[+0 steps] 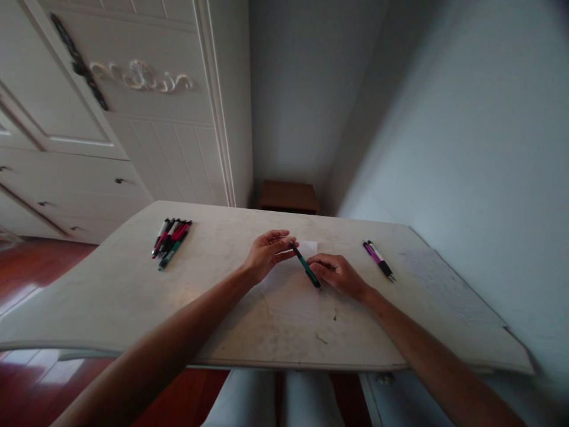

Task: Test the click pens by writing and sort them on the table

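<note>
A green and black pen (304, 262) is held at a slant above a sheet of white paper (288, 296) at the middle of the table. My left hand (268, 252) pinches its far end between thumb and fingers. Fingers of my right hand (336, 273) are curled against the pen's nearer half, with the thumb beside it. On the left lies a bunch of several pens (171, 242) in pink, white, black and green. To the right of my right hand, a purple pen (376, 255) and a white pen (381, 256) lie side by side.
The white table (124, 296) has worn marks and a curved front edge. A pale wall (480, 178) borders it on the right. White cabinets (178, 142) stand at the back left, and a brown wooden stool or box (288, 196) sits behind the table.
</note>
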Motion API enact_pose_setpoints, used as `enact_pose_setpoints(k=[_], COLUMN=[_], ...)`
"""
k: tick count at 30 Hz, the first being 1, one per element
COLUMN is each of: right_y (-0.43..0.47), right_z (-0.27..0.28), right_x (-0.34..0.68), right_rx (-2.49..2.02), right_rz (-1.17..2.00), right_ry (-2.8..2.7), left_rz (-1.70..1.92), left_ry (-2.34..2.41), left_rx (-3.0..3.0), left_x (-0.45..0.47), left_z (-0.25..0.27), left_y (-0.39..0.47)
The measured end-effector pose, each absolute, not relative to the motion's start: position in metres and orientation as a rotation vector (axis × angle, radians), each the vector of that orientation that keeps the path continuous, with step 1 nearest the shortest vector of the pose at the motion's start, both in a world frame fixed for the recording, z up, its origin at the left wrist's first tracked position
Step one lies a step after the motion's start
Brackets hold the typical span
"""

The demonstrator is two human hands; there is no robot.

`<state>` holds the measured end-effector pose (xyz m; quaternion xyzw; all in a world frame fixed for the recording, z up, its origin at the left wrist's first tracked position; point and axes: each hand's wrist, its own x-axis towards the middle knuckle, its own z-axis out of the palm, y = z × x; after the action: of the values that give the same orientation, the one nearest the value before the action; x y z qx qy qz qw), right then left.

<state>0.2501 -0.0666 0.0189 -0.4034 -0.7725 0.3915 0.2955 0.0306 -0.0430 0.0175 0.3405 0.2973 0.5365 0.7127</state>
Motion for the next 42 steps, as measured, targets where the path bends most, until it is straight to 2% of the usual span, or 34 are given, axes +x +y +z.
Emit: enact_pose_setpoints(k=[7,14,20,26,32,42], right_y=[-0.067,-0.068,-0.069,-0.068,-0.066,-0.064], right_z=[0.021,0.026,0.028,0.023,0.018,0.023], right_x=[0.245,0.250,0.252,0.253,0.252,0.254], right_rx=[-1.091,-1.068,-1.026,-1.026,-1.050,-1.097], right_rz=[1.171,1.442,1.518,1.462,1.264,1.099], right_ry=[-1.919,-1.667,-1.663,-1.661,-1.735,-1.678], left_rz=[1.261,1.139,1.143,1.218,1.285,1.221], left_ry=[0.653,0.636,0.659,0.817,0.999,0.891], left_rx=[0.766,0.960,0.987,1.091,1.087,1.147], left_x=[0.032,0.036,0.036,0.035,0.037,0.041], left_z=[0.020,0.023,0.020,0.019,0.019,0.017], left_y=[-0.047,-0.053,-0.055,-0.054,-0.052,-0.052])
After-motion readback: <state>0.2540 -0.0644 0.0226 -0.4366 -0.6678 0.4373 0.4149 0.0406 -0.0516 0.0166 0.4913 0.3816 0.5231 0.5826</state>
